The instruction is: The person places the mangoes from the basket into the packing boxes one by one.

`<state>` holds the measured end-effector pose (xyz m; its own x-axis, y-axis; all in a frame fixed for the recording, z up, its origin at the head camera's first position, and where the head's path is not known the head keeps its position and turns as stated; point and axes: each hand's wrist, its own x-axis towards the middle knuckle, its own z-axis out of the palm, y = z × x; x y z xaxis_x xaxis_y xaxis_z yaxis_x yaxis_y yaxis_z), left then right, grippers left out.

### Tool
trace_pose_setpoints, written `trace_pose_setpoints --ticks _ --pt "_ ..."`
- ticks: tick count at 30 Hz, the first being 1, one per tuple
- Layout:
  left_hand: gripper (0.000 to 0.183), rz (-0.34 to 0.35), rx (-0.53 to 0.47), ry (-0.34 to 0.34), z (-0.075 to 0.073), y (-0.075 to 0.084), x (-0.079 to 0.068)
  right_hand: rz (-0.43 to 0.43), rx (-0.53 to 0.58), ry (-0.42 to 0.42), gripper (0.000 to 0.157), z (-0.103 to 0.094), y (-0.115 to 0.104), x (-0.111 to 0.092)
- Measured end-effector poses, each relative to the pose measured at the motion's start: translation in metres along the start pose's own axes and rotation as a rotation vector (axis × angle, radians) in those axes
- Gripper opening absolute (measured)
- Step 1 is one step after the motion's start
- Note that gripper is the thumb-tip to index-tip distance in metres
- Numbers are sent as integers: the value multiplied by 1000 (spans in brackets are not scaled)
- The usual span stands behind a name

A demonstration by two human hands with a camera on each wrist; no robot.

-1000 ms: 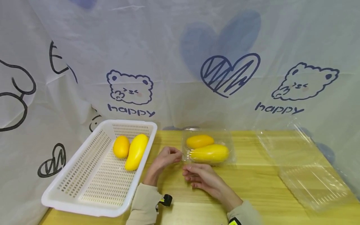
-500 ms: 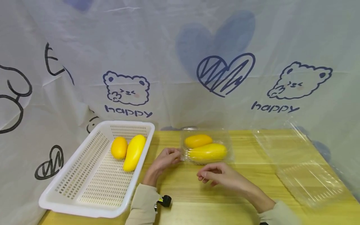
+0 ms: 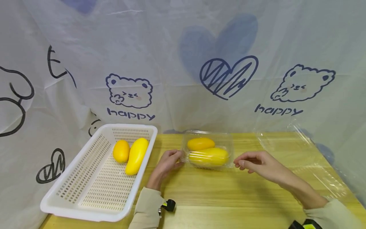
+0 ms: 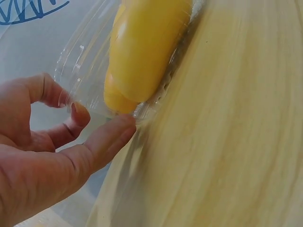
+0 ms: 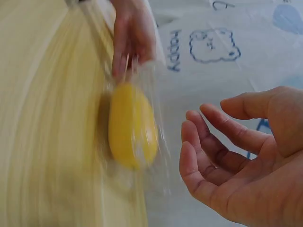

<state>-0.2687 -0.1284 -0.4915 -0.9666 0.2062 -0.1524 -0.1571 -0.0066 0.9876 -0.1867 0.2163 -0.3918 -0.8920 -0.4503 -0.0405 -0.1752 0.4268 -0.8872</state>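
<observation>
A clear plastic clamshell box (image 3: pixel 224 140) sits at the table's back middle with its lid down. Inside it lie a yellow mango (image 3: pixel 210 156) and, behind, a more orange mango (image 3: pixel 200 144). My left hand (image 3: pixel 169 162) pinches the box's left edge; in the left wrist view the thumb (image 4: pixel 113 137) is at the corner and curled fingers are by the lid. My right hand (image 3: pixel 261 163) is just off the box's right front corner, its fingers loosely curved with nothing between them, as the right wrist view also shows.
At the left a white slotted basket (image 3: pixel 105 187) holds an orange mango (image 3: pixel 121 151) and a long yellow mango (image 3: pixel 137 156). Another clear clamshell box (image 3: pixel 326 178) lies open at the right, partly behind my right forearm. A printed cloth (image 3: pixel 171 105) hangs behind the wooden table (image 3: pixel 206 197).
My right hand has moved rightward along the box's front, from near its left corner to its right corner. My left hand has stayed at the left edge.
</observation>
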Motion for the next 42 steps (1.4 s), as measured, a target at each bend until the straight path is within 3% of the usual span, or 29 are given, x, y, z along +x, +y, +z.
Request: trace_pose_setpoints --ticks 8,16,19,25,34,37,42 --pt "23 -2 58 3 -3 0 -1 -69 -306 173 20 -37 22 -13" --pt "22 4 6 4 -2 0 0 -94 -474 275 15 -77 49 -33" --pt "25 -2 1 16 -1 0 0 -67 -533 313 15 -92 59 -40" --pt "30 2 -9 84 6 0 -3 34 -579 336 23 -115 71 -47" --pt "31 44 34 204 22 -2 -2 1 -679 418 27 -145 99 -58" --pt "29 54 41 245 27 -3 0 25 -686 442 33 -152 110 -63" --pt "24 64 22 270 29 -6 1 38 -689 489 35 -164 132 -71"
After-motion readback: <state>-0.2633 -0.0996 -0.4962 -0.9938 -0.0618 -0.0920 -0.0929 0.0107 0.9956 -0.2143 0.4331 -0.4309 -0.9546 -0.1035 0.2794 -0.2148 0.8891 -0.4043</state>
